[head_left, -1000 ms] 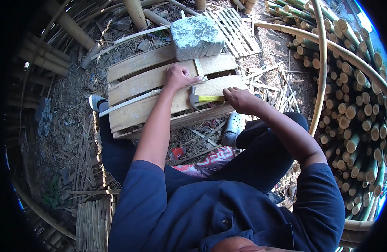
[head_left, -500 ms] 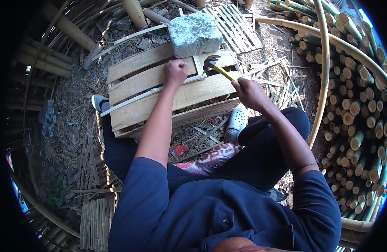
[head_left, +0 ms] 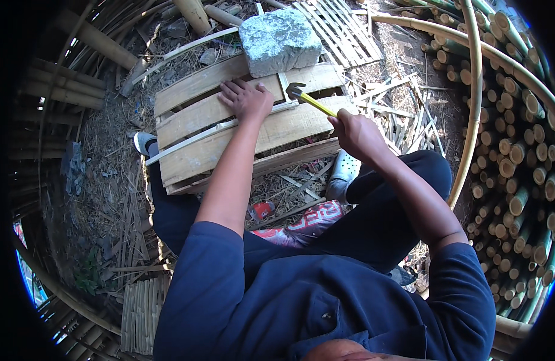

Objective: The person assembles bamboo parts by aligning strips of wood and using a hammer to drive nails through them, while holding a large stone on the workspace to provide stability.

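Observation:
My left hand lies spread on a plank of the low wooden crate, its fingers reaching to the left. In my right hand is a hammer with a yellow handle; its dark claw head hovers by or rests on the strips at the crate's right half, I cannot tell which. Thin bamboo strips lie across the planks, one long and one short, meeting near the hammer head. Behind my left hand a big rough stone block sits on the crate's far edge.
A large stack of cut bamboo poles fills the right side. A slatted bamboo panel lies beyond the stone. Bamboo scraps litter the ground right of the crate. A bundle of split strips lies at lower left. My pale clog stands by the crate.
My left hand has opened from a closed fist and now lies flat on the plank. The hammer head has come down and slightly left, with its handle turned a little.

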